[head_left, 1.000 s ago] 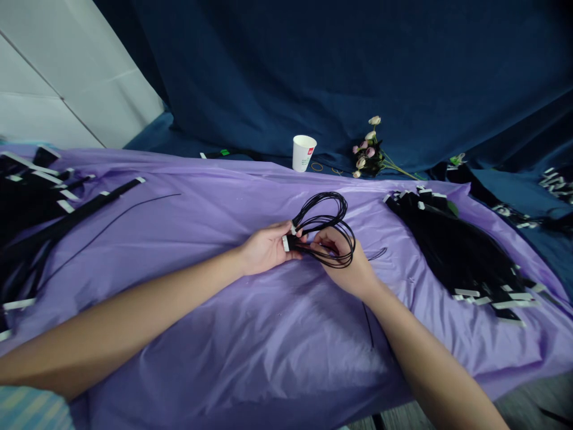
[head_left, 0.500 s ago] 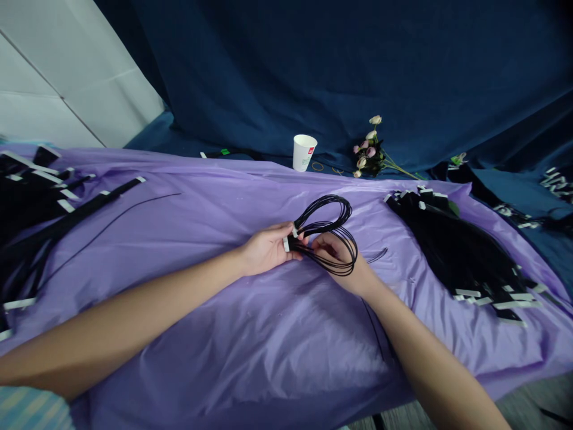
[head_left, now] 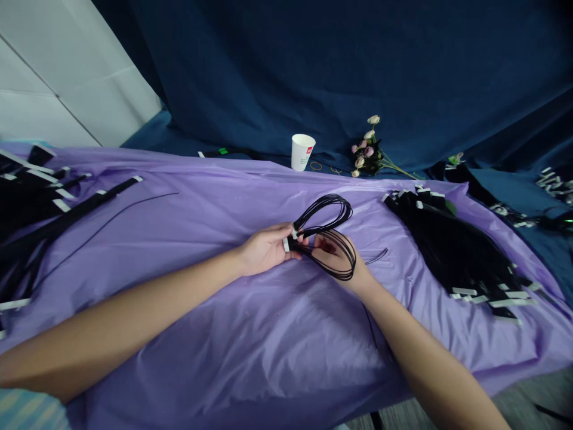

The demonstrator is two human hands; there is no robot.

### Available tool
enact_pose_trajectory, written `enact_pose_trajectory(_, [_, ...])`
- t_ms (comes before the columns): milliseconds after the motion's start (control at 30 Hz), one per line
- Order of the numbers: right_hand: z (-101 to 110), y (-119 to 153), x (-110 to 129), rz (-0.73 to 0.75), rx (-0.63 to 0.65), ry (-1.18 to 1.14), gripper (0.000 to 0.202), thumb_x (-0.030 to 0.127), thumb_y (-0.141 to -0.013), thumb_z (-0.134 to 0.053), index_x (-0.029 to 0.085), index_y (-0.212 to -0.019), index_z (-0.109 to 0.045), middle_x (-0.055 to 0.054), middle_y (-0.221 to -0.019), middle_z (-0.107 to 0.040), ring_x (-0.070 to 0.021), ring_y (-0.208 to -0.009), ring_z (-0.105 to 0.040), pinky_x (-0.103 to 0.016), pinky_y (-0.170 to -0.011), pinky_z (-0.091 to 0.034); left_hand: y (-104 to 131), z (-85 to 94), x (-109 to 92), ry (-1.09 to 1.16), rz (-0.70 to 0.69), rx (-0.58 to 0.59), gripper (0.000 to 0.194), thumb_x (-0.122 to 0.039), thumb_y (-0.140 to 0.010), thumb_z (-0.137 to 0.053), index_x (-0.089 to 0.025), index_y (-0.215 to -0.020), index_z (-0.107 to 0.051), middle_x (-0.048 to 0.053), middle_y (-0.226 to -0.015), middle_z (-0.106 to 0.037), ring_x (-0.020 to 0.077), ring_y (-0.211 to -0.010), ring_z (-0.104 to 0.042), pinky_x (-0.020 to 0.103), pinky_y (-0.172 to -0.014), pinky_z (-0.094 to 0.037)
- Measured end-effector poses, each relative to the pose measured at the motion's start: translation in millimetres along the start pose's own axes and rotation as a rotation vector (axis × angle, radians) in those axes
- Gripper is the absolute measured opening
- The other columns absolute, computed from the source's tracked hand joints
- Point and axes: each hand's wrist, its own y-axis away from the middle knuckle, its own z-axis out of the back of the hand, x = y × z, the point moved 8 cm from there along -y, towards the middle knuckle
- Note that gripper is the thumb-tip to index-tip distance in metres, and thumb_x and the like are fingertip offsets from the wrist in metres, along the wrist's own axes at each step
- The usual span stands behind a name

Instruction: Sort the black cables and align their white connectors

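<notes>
A looped black cable bundle (head_left: 329, 206) with white connectors is held over the middle of the purple cloth. My left hand (head_left: 266, 249) pinches it at the white connector ends, thumb on top. Two loops fan out to the right of those fingers, one above the other. My right hand (head_left: 338, 257) is closed at the lower loop, its fingers curled partly behind the strands. Thin black strands (head_left: 377, 257) stick out past the right wrist, and another hangs below that forearm.
Black flat cables with white connectors lie in a pile at left (head_left: 27, 221) and another at right (head_left: 452, 251) on the purple cloth (head_left: 215, 203). A single black wire (head_left: 111, 221) lies at left. Behind stand a paper cup (head_left: 302, 153), rubber bands (head_left: 316, 166) and artificial flowers (head_left: 367, 149).
My right hand has shifted and turned slightly at the lower loop, and that loop's strands have spread a little downward. My left hand keeps its pinch on the connectors.
</notes>
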Motion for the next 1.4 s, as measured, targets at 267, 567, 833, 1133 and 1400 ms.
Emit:
enact_pose_trajectory(267, [15, 5, 9, 0.07, -0.103, 0.208, 0.017, 0.034, -0.079, -0.068, 0.018, -0.08, -0.06, -0.002, -0.07, -0.062, -0.014, -0.057, -0.051, -0.026, -0.055, -0.036, -1, 0.4, -2, 0.057, 0.001, -0.051, 0.027, -0.018, -0.095, -0.041, -0.011, -0.081, -0.063, 0.01, -0.087, -0.06, 0.0211, -0.09, -0.063, 0.031, -0.068, -0.052])
enact_pose_trajectory(567, [60, 4, -17, -0.278, -0.186, -0.225, 0.028, 0.036, -0.067, -0.076, 0.017, -0.081, -0.059, 0.005, -0.056, -0.048, -0.0073, -0.048, -0.036, -0.021, -0.047, -0.027, 1, 3.7, -2, 0.06, 0.077, -0.14, 0.032, -0.024, -0.096, -0.038, -0.01, -0.081, -0.062, 0.011, -0.088, -0.062, 0.0202, -0.077, -0.065, 0.029, -0.063, -0.05])
enact_pose_trajectory(833, [76, 9, 3, -0.303, -0.139, -0.862, 0.017, 0.031, -0.07, -0.072, 0.023, -0.081, -0.063, 0.007, -0.053, -0.046, -0.0089, -0.047, -0.045, -0.031, -0.068, -0.054, 0, 3.6, -2, 0.06, 0.057, -0.14, 0.03, -0.023, -0.096, -0.038, -0.011, -0.081, -0.061, 0.011, -0.086, -0.063, 0.02, -0.076, -0.065, 0.029, -0.059, -0.049])
enact_pose_trajectory(1133, [83, 10, 9, -0.117, -0.148, -0.907, 0.025, 0.031, -0.075, -0.062, 0.03, -0.099, -0.071, 0.004, -0.1, -0.074, -0.0138, -0.07, -0.069, -0.035, -0.078, -0.059, -1, 0.5, -2, 0.017, 0.025, -0.064, 0.026, -0.023, -0.094, -0.043, -0.011, -0.08, -0.061, 0.008, -0.085, -0.06, 0.0201, -0.077, -0.065, 0.028, -0.059, -0.048])
enact_pose_trajectory(1400, [82, 8, 14, 0.031, -0.372, -0.901, 0.025, 0.039, -0.07, -0.081, 0.024, -0.085, -0.07, 0.007, -0.068, -0.064, -0.0079, -0.057, -0.063, -0.028, -0.073, -0.06, -1, 1.9, -1, 0.003, 0.03, -0.047, 0.023, -0.023, -0.094, -0.045, -0.011, -0.081, -0.06, 0.01, -0.085, -0.062, 0.0209, -0.078, -0.066, 0.027, -0.06, -0.049])
